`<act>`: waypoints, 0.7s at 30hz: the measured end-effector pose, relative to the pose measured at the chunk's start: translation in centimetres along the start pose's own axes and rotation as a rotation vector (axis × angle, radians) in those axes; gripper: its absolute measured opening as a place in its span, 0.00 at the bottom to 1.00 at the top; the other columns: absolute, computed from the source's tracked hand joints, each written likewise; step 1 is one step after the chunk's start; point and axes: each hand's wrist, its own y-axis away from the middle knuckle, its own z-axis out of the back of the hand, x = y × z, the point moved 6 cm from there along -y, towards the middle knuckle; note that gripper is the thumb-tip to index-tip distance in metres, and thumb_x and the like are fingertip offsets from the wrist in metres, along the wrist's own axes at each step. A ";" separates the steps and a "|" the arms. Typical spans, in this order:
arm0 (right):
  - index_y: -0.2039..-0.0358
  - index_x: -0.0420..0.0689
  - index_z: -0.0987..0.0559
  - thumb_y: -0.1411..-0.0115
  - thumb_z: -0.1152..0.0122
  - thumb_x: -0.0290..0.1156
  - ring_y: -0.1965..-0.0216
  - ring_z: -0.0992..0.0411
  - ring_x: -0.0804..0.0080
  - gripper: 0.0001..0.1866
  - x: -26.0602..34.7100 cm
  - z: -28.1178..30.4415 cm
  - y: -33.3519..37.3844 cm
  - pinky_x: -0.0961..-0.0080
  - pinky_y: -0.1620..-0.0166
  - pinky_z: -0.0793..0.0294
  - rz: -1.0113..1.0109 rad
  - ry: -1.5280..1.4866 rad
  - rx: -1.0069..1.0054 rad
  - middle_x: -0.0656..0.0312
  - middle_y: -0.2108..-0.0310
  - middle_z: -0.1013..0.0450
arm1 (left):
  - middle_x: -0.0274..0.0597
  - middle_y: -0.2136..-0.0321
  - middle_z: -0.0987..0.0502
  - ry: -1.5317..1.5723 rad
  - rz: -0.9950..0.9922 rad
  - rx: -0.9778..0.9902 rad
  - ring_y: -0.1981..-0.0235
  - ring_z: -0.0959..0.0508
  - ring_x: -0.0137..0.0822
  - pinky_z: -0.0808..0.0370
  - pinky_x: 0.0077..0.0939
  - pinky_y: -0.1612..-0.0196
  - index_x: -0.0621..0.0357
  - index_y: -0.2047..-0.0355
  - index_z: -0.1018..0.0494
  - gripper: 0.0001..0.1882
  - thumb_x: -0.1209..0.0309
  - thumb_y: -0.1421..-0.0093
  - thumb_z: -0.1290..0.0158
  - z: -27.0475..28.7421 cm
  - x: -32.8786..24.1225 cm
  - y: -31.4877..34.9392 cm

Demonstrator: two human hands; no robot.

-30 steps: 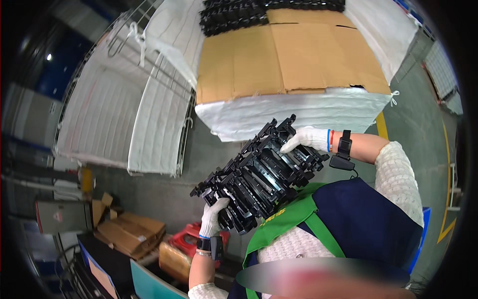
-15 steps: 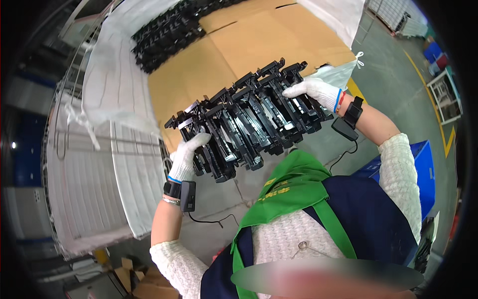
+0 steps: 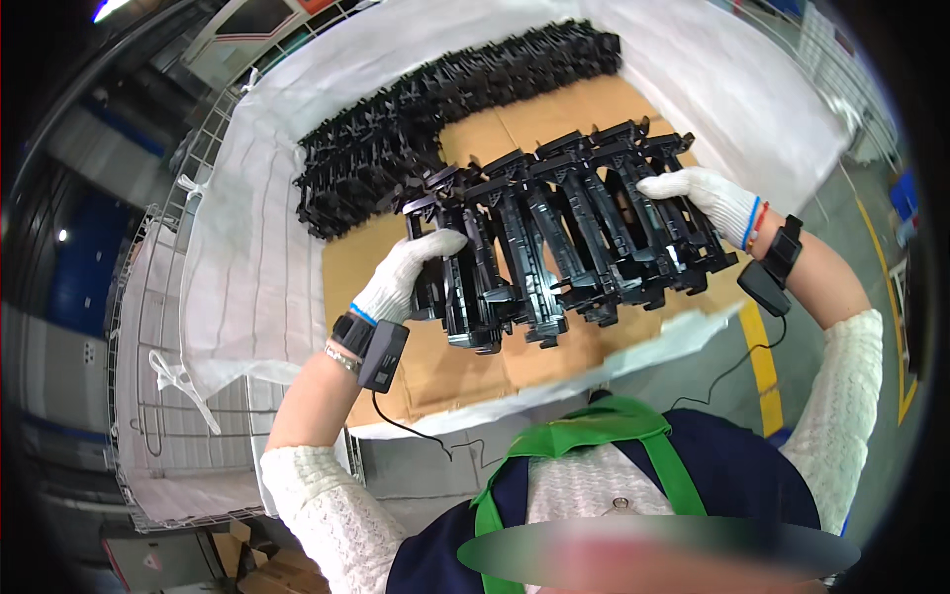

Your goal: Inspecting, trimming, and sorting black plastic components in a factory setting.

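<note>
Between my two white-gloved hands I carry a row of several black plastic frame parts, packed side by side. My left hand clasps the left end of the row, thumb lying over the top. At the right end my right hand presses in from the side, its thumb also on top; the other fingers of both hands are mostly hidden. The row is above a brown cardboard sheet in a container with a white cloth lining. Similar black parts stand in rows along its far and left sides.
A wire mesh cage surrounds the lining on the left. Yellow floor lines run to the right. Cardboard boxes sit at lower left. Dark devices with thin cables are strapped to both my wrists.
The held row of black parts has moved from the container's near edge to over the cardboard, with both hands keeping their grip. More of the container's inside now shows.
</note>
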 end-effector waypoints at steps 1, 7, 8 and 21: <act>0.51 0.42 0.15 0.33 0.34 0.37 0.64 0.17 0.75 0.15 0.7 1.9 -1.7 0.74 0.59 0.14 -0.015 -0.017 0.007 0.62 0.60 0.16 | 0.38 0.65 0.15 0.010 -0.015 -0.016 0.69 0.15 0.32 0.14 0.31 0.63 0.58 0.55 0.20 0.14 0.66 0.39 0.38 0.1 -1.6 -2.0; 0.51 0.44 0.15 0.33 0.34 0.37 0.66 0.17 0.71 0.14 -0.2 10.6 -12.9 0.70 0.61 0.14 -0.048 -0.157 -0.042 0.61 0.61 0.15 | 0.39 0.64 0.14 -0.002 0.030 -0.005 0.68 0.14 0.33 0.14 0.34 0.62 0.58 0.56 0.18 0.12 0.68 0.38 0.39 0.3 -9.7 -11.6; 0.51 0.44 0.15 0.33 0.34 0.37 0.66 0.17 0.71 0.14 -0.8 11.4 -15.0 0.70 0.61 0.14 -0.040 -0.161 -0.032 0.61 0.61 0.15 | 0.39 0.63 0.14 -0.038 0.029 -0.011 0.67 0.14 0.33 0.14 0.34 0.61 0.59 0.56 0.18 0.12 0.68 0.38 0.39 0.4 -11.0 -13.1; 0.62 0.53 0.20 0.32 0.41 0.37 0.61 0.24 0.73 0.05 -11.4 14.5 -37.9 0.73 0.54 0.25 -0.250 -0.516 0.059 0.65 0.64 0.23 | 0.37 0.56 0.14 0.061 0.148 0.011 0.55 0.16 0.32 0.18 0.34 0.50 0.58 0.51 0.16 0.16 0.67 0.37 0.39 14.1 -15.2 -37.3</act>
